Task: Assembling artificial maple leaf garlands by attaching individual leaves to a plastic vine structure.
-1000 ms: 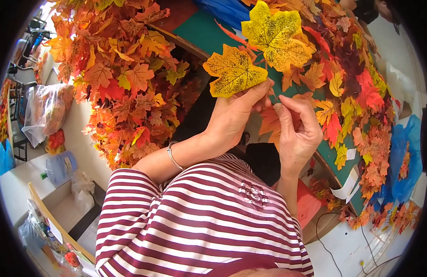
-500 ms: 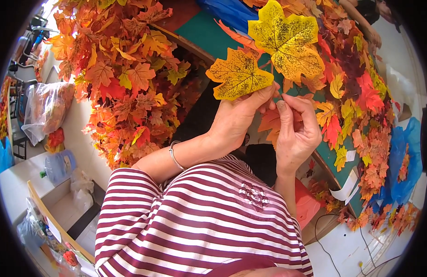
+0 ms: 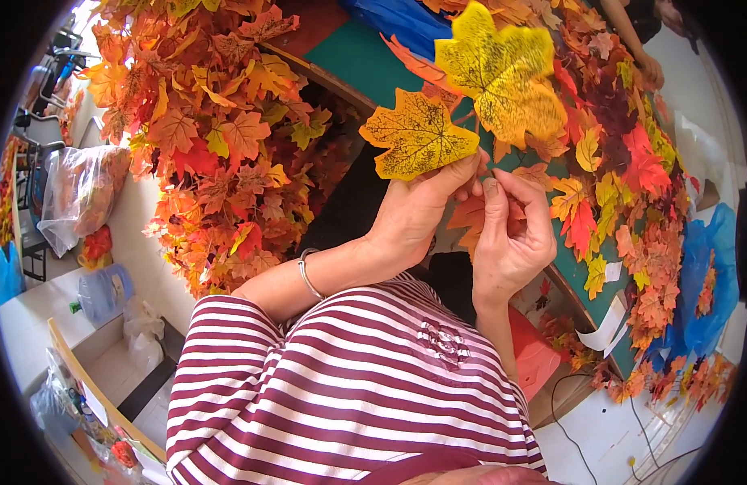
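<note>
My left hand (image 3: 422, 206) is closed round the stem of an artificial maple leaf spray, with a bracelet on the wrist. Two yellow leaves with dark veins, a smaller left leaf (image 3: 422, 136) and a larger upper leaf (image 3: 503, 73), fan out above the fingers. Behind them an orange leaf (image 3: 418, 63) sticks out to the upper left. Close beside it, my right hand (image 3: 515, 230) pinches thumb and forefinger together just below the leaves, at the stem's lower part. What lies between those fingertips is too small to make out clearly.
A thick heap of orange and red artificial leaves (image 3: 220, 145) hangs at the left. More leaves (image 3: 632, 186) cover the green table (image 3: 353, 61) on the right. Blue plastic (image 3: 705, 283) lies at the right edge. Another person's hand (image 3: 650, 71) shows at the upper right.
My right hand has shifted slightly left and down, its fingers still pinched. The yellow leaves have tilted a little; my left hand has stayed nearly in place.
</note>
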A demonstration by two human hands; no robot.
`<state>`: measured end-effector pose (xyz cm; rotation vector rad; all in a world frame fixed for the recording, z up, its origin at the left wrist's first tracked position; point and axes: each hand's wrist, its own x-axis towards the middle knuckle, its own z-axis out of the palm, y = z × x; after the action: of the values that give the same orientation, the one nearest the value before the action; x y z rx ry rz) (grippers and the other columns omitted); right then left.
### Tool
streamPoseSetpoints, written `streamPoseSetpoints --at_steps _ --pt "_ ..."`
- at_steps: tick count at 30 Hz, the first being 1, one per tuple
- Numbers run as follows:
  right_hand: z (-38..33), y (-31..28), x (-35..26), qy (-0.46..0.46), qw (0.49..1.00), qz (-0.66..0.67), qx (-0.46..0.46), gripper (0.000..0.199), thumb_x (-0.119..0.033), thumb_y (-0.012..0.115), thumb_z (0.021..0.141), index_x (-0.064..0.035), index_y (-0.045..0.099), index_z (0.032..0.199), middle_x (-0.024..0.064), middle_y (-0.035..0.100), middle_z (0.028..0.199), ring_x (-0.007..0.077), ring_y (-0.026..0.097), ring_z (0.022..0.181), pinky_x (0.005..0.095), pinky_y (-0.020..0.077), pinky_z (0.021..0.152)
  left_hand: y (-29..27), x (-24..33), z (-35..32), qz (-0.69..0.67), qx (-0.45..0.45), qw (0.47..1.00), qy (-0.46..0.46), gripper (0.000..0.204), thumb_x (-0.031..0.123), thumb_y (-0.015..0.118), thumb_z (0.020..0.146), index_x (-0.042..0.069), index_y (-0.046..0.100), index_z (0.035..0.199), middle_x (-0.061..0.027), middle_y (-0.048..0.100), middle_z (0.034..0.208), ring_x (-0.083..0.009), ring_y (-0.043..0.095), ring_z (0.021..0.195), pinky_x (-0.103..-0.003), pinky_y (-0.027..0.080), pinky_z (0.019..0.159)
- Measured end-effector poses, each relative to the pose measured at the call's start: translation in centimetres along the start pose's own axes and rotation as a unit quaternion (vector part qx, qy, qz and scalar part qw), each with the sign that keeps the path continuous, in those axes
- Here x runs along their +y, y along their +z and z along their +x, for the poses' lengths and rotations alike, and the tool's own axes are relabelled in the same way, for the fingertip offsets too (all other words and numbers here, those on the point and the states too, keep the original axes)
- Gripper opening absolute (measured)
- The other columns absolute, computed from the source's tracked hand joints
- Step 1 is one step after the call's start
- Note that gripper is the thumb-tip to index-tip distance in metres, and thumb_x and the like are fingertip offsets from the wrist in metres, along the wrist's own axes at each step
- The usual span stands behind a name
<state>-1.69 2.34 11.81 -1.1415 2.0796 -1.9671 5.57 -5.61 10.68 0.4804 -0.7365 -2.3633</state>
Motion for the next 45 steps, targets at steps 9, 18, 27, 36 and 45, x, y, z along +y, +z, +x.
streamPoseSetpoints --at_steps 9,18,27,36,45 --pt "0.0 0.1 0.2 -0.008 0.999 0.030 -0.012 0.010 0.008 0.063 0.085 0.0060 0.062 0.094 0.0086 0.061 0.090 0.0109 0.060 0.073 0.0220 0.0511 0.062 0.0 -0.6 -0.3 -0.020 0.014 1.000 -0.011 0.015 0.018 0.060 0.093 0.005 0.061 0.100 0.0018 0.059 0.087 -0.0061 0.053 0.075 -0.021 0.042 0.066" --pt "2.4 -0.8 -0.3 0.042 0.989 0.061 -0.129 0.014 0.005 0.065 0.086 0.0046 0.062 0.100 0.0053 0.060 0.093 0.0074 0.058 0.072 0.0194 0.0476 0.066 0.3 1.2 0.0 0.020 -0.007 0.999 -0.033 0.019 0.021 0.056 0.096 0.005 0.060 0.106 0.0026 0.058 0.077 -0.0047 0.052 0.066 -0.017 0.040 0.058" --pt "-0.4 -0.6 1.9 0.020 0.994 0.070 -0.080 0.048 -0.032 0.034 0.102 0.0031 0.039 0.134 0.0155 0.053 0.127 0.0264 0.051 0.121 0.0416 0.0391 0.104 -0.5 5.4 0.6 -0.037 0.088 0.995 0.039 0.016 0.021 0.060 0.094 0.007 0.058 0.100 -0.0002 0.061 0.090 -0.0121 0.066 0.084 -0.018 0.049 0.062" --pt "-2.3 -1.0 -0.4 0.236 0.911 0.238 -0.242 0.018 -0.008 0.058 0.093 0.0055 0.061 0.105 0.0061 0.061 0.075 0.0082 0.056 0.063 0.0205 0.0466 0.060 -1.4 5.0 -0.3 -0.021 0.140 0.987 0.073 0.020 0.024 0.062 0.093 0.008 0.057 0.105 0.0003 0.061 0.096 -0.0144 0.066 0.096 -0.018 0.043 0.055" --pt "-2.8 -1.3 0.3 0.323 0.885 0.284 -0.180 0.012 -0.009 0.058 0.093 0.0010 0.058 0.101 0.0114 0.064 0.076 0.0097 0.054 0.052 0.0210 0.0446 0.044 -3.4 1.0 -5.0 0.141 0.124 0.982 -0.028 0.026 0.022 0.059 0.094 0.003 0.060 0.112 0.0007 0.059 0.093 -0.0072 0.051 0.081 -0.021 0.040 0.071"
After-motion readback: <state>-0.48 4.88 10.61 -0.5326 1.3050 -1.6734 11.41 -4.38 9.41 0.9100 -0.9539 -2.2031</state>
